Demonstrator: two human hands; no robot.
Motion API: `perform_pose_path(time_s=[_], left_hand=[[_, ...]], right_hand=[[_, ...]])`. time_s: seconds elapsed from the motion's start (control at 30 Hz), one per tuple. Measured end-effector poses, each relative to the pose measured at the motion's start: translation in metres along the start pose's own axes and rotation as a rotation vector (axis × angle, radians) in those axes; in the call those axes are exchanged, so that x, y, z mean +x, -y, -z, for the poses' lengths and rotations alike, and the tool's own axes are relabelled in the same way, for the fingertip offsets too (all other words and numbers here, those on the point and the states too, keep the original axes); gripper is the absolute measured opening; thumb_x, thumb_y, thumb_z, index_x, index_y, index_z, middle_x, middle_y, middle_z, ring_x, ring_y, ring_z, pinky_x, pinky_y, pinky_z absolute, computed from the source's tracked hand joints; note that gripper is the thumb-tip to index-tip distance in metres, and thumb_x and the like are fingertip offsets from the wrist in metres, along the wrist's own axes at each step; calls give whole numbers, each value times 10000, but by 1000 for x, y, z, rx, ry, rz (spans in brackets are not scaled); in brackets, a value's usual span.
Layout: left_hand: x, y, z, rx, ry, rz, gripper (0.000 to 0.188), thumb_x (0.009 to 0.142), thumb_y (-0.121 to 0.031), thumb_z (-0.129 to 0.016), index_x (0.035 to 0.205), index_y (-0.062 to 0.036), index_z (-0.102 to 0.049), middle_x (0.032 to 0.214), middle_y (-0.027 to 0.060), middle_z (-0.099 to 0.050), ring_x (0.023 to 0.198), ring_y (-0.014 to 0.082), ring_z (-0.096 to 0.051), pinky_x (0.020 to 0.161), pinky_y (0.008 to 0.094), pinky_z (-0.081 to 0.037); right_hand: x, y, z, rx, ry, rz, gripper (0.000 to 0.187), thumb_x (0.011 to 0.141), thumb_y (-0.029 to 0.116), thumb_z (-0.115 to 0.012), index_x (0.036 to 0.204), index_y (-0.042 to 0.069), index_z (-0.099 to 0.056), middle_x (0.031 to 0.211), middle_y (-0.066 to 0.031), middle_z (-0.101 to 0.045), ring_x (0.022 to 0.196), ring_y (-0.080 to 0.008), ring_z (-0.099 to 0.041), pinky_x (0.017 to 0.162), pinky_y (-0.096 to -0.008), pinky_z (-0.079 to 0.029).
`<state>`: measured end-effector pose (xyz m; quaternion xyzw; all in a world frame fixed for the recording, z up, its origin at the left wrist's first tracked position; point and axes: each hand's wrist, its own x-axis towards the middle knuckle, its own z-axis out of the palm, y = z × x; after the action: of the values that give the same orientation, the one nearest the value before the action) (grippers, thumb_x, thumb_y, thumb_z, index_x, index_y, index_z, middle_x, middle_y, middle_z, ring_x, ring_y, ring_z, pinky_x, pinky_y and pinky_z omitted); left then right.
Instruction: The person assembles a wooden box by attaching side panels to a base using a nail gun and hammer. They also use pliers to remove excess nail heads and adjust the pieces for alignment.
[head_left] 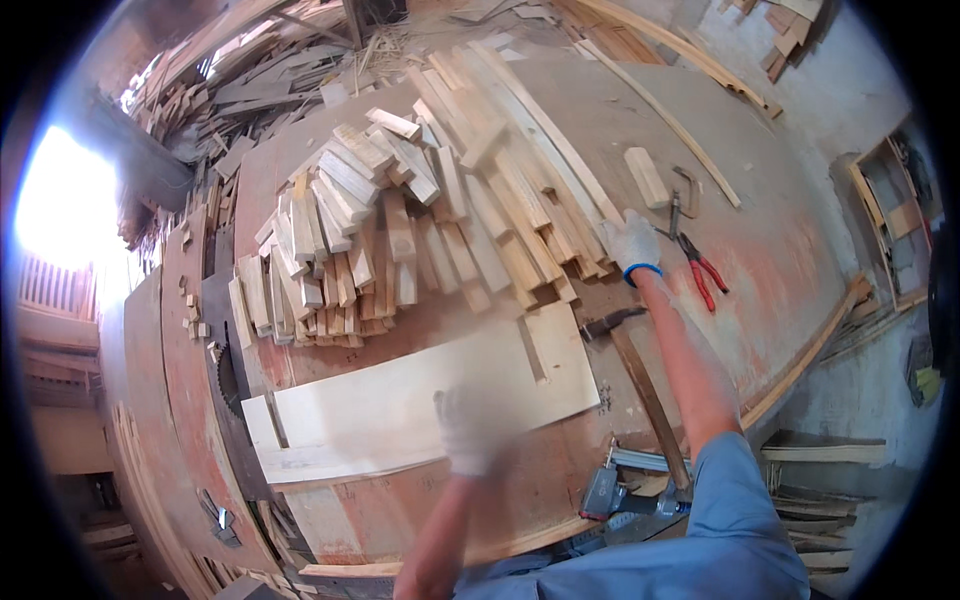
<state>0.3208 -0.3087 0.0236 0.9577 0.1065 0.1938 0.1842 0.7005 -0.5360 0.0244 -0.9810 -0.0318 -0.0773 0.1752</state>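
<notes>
My left hand (464, 437), in a pale work glove, is smeared by motion above a long pale board (350, 425) with a slot near each end. Its grip and anything in it cannot be made out. My right hand (633, 245), gloved with a blue cuff, reaches to the near end of a long wooden strip (545, 125); its fingers look apart and seem to touch the strip. Just right of it lie red-handled pliers (704, 274) and a second dark hand tool (675, 212). A hammer (650, 395) rests below my right hand, its head by the board's right end.
A heap of short wooden blocks (340, 215) covers the table's middle, with longer sticks (520, 215) beside it. A nail gun (604, 490) lies at the near edge. A single block (647, 177) and a thin strip (665, 120) lie farther right. Scrap wood (270, 95) piles up beyond.
</notes>
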Motion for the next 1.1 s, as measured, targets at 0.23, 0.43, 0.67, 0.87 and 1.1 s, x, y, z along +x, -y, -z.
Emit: perform_pose_path(time_s=[0.23,0.43,0.67,0.87,1.1], left_hand=[[-1,-2,2,-8,35,41,349,818,-161,-681,1149,-95,-596,1134,113,-534,1153,346,-542,1126,571,-396],[4,-5,13,-38,67,52,380,847,-199,-686,1202,-87,-607,1206,134,-545,1207,363,-532,1170,590,-362],[-15,14,-10,-97,-50,-29,392,931,-208,-659,1293,-65,-615,1282,151,-584,1228,381,-550,1170,566,-375],[-21,7,23,-707,354,161,558,967,-276,-669,1445,-10,-560,1431,251,-580,1267,437,-583,1135,501,-445],[-18,-52,41,-626,592,494,768,981,-254,-696,1624,-11,-353,1407,286,-596,1273,363,-621,1020,442,-527]], right_hand=[[45,-8,-3,7,197,37,532,965,500,-605,1071,-4,-738,1035,-301,-719,969,-465,-696,885,-507,-540],[-25,58,79,1097,518,-502,411,1062,507,-605,1052,99,-656,685,9,-537,559,-89,-521,432,-261,-346],[-319,74,56,1131,840,146,290,1084,322,-515,1119,76,-664,982,-102,-659,887,-228,-655,782,-378,-539],[-557,93,20,689,1087,369,325,1027,272,-604,1274,87,-702,1178,-219,-708,1075,-353,-701,960,-475,-542],[-580,112,27,382,1266,447,475,1110,408,-500,1351,28,-653,1131,-211,-731,1058,-348,-713,931,-473,-539]])
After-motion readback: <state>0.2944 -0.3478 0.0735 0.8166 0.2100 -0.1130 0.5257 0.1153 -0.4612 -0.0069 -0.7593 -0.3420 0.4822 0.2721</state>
